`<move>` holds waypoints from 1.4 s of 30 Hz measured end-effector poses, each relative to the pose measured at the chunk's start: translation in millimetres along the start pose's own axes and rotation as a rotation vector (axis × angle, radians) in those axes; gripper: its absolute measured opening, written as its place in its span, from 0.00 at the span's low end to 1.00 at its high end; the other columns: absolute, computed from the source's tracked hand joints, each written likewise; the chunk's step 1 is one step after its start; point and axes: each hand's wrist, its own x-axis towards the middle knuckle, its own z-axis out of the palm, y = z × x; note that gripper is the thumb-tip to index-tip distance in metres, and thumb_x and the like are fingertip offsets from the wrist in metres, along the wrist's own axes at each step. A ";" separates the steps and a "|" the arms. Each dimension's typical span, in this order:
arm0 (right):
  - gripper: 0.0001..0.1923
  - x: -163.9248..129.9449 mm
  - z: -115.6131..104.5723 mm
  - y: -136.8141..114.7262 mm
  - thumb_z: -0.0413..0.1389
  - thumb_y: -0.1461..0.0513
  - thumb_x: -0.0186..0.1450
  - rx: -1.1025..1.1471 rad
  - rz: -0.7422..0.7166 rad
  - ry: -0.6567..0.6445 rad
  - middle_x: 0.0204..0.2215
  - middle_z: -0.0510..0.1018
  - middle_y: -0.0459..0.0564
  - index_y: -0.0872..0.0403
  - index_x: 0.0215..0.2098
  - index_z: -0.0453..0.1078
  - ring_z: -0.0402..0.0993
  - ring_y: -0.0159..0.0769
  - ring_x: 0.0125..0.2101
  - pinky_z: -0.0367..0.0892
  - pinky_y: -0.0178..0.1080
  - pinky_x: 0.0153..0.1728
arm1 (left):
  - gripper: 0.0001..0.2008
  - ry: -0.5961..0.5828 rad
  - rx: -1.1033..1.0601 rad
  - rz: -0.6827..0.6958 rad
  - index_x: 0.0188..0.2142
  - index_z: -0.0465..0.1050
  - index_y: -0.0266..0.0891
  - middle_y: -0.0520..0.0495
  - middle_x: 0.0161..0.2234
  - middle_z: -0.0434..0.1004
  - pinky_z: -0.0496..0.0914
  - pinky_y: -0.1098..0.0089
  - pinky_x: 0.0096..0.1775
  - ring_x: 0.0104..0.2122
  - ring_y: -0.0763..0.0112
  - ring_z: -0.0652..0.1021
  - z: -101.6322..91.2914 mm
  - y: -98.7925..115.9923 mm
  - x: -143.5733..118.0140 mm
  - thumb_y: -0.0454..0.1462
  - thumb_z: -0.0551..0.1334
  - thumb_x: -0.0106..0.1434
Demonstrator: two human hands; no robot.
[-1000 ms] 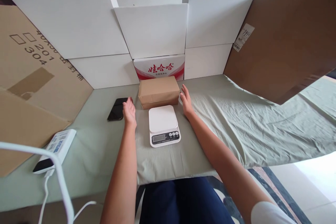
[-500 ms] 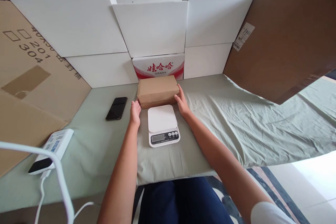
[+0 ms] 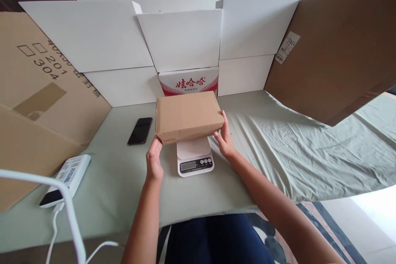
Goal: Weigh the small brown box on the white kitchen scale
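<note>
A brown cardboard box (image 3: 188,115) is held between my two hands, raised above the back part of a white kitchen scale (image 3: 195,169). My left hand (image 3: 154,159) grips its near left corner, with fingertips partly hidden beneath it. At the right end, my right hand (image 3: 225,138) has its fingers along the side and the thumb at the lower front edge. The box covers much of the scale's platform, while the dark panel with display and buttons stays visible. Whether the box touches the platform cannot be made out.
A black phone (image 3: 140,131) lies left of the box. Further left are a white power strip (image 3: 66,179) and a white cable (image 3: 69,206). White boxes (image 3: 182,39) line the back, with large cardboard panels (image 3: 328,57) at the sides. Green cloth (image 3: 123,189) covers the table.
The cardboard box has been lifted off the cloth behind the scale and brought toward me, over the platform. Both hands moved with it, and the camera view shifted slightly.
</note>
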 end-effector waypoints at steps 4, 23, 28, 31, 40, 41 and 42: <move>0.43 -31.8 -8.8 -10.5 0.49 0.39 0.73 -0.040 0.023 -0.018 0.77 0.51 0.51 0.40 0.79 0.40 0.45 0.54 0.77 0.49 0.59 0.76 | 0.53 -0.010 0.023 -0.085 0.61 0.79 0.40 0.32 0.62 0.77 0.60 0.46 0.69 0.68 0.40 0.70 -13.2 3.7 -35.2 0.75 0.55 0.54; 0.43 -31.9 -12.0 -15.1 0.47 0.36 0.72 -0.042 0.085 0.044 0.74 0.55 0.56 0.40 0.78 0.43 0.59 0.55 0.71 0.64 0.60 0.67 | 0.56 0.016 0.004 -0.151 0.68 0.71 0.41 0.32 0.69 0.70 0.53 0.45 0.71 0.72 0.40 0.62 -13.4 6.2 -39.7 0.76 0.50 0.56; 0.41 -30.8 -13.9 -15.5 0.46 0.36 0.72 -0.049 0.105 0.081 0.73 0.59 0.54 0.37 0.78 0.44 0.62 0.55 0.70 0.67 0.59 0.66 | 0.54 0.022 0.009 -0.143 0.68 0.71 0.43 0.33 0.69 0.70 0.54 0.46 0.71 0.72 0.41 0.62 -15.7 5.7 -39.1 0.75 0.50 0.57; 0.42 -30.1 -13.2 -18.5 0.46 0.36 0.72 -0.038 0.112 0.053 0.73 0.60 0.55 0.39 0.78 0.45 0.61 0.55 0.71 0.66 0.59 0.67 | 0.54 0.023 0.024 -0.148 0.67 0.72 0.42 0.32 0.68 0.71 0.56 0.45 0.71 0.72 0.41 0.64 -15.8 4.3 -39.1 0.75 0.50 0.57; 0.39 -31.2 -11.3 -26.5 0.49 0.37 0.72 0.002 0.122 0.004 0.74 0.61 0.51 0.40 0.76 0.54 0.59 0.56 0.73 0.64 0.57 0.69 | 0.53 -0.014 0.031 -0.153 0.64 0.76 0.41 0.31 0.66 0.73 0.56 0.44 0.70 0.70 0.39 0.68 -14.4 3.1 -42.0 0.75 0.53 0.56; 0.39 -30.5 -10.7 -28.3 0.49 0.38 0.72 0.010 0.124 0.010 0.74 0.61 0.51 0.40 0.76 0.54 0.59 0.56 0.73 0.64 0.57 0.69 | 0.52 -0.023 0.028 -0.144 0.64 0.76 0.41 0.31 0.66 0.73 0.56 0.44 0.70 0.70 0.39 0.68 -14.5 5.0 -42.6 0.74 0.54 0.56; 0.38 -28.5 -9.9 -30.8 0.49 0.38 0.72 0.020 0.123 0.017 0.74 0.61 0.50 0.40 0.76 0.54 0.58 0.56 0.73 0.63 0.58 0.69 | 0.51 -0.029 0.025 -0.128 0.64 0.75 0.41 0.32 0.66 0.72 0.57 0.44 0.70 0.70 0.39 0.68 -14.2 8.2 -42.2 0.74 0.55 0.56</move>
